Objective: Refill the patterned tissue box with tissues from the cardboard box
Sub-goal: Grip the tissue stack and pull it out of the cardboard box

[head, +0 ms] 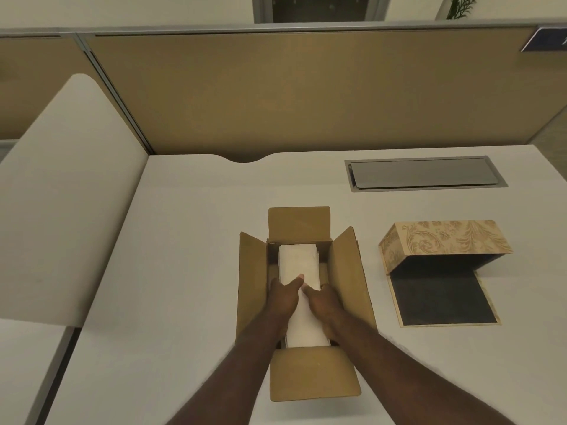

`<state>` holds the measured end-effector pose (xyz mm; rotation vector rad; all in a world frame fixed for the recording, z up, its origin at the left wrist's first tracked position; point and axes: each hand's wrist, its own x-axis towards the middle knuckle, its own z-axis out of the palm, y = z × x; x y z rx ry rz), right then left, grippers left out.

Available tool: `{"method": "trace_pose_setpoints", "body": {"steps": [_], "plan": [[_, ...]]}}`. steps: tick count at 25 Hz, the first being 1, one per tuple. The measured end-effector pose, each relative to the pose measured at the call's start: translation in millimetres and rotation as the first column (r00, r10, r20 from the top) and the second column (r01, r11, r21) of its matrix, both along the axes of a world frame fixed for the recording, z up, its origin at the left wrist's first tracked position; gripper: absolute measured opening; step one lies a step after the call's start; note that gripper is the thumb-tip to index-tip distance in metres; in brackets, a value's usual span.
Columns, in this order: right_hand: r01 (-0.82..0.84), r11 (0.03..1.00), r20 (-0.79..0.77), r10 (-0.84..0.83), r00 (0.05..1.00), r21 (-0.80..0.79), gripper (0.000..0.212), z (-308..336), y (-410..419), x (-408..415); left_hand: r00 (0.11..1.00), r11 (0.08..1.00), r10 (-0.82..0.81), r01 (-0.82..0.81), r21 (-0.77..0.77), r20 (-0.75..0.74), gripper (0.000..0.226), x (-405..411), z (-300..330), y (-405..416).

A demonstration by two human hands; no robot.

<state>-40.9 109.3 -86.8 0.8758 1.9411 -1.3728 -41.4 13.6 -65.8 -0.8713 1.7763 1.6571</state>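
Observation:
A brown cardboard box (348,271) stands open on the white desk, its four flaps spread outward. Inside lies a long white stack of tissues (299,260). My left hand (283,297) grips the stack's left side, thumb on top. My right hand (323,305) grips its right side, fingers down between the stack and the box wall. To the right sits the patterned tissue box (445,240), beige with gold scrollwork, tipped open with its dark hollow facing me. Its dark bottom panel (441,299) lies flat on the desk in front of it.
A grey metal cable hatch (425,173) is set in the desk behind the boxes. A tan partition wall (276,96) runs along the desk's far edge. A white side panel (67,194) rises at the left.

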Motion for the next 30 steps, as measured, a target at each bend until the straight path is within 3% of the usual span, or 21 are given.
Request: {"method": "trace_pose_setpoints", "body": {"steps": [3, 8, 14, 22, 26, 30], "plan": [[-0.001, 1.0, -0.008, 0.001, 1.0, 0.0, 0.064, -2, -2, 2, 0.992, 0.997, 0.048, -0.055, 0.051, 0.119, 0.101, -4, -28, -5], [-0.011, 1.0, -0.023, 0.011, 1.0, 0.021, 0.06, -4, -4, 4, 0.991, 0.999, -0.003, 0.01, -0.048, 0.134, 0.078, -9, -21, 1], [0.034, 0.999, -0.004, -0.034, 0.999, -0.029, 0.063, -4, -3, 3, 0.985, 1.0, 0.001, 0.0, -0.005, 0.174, 0.09, -10, -26, 4], [0.111, 0.991, -0.016, -0.112, 0.994, -0.069, 0.052, 3, -2, 5, 0.999, 0.996, -0.006, 0.009, -0.094, 0.037, 0.105, 6, -30, 7], [0.198, 0.971, 0.024, -0.196, 0.98, -0.133, 0.053, 4, -1, 5, 0.999, 0.997, -0.048, 0.049, -0.053, 0.022, 0.083, 4, -28, 2], [0.247, 0.954, 0.063, -0.239, 0.969, -0.171, 0.054, 8, 1, 6, 0.999, 0.999, -0.018, 0.017, 0.029, 0.051, 0.115, 4, -33, 0]]}}
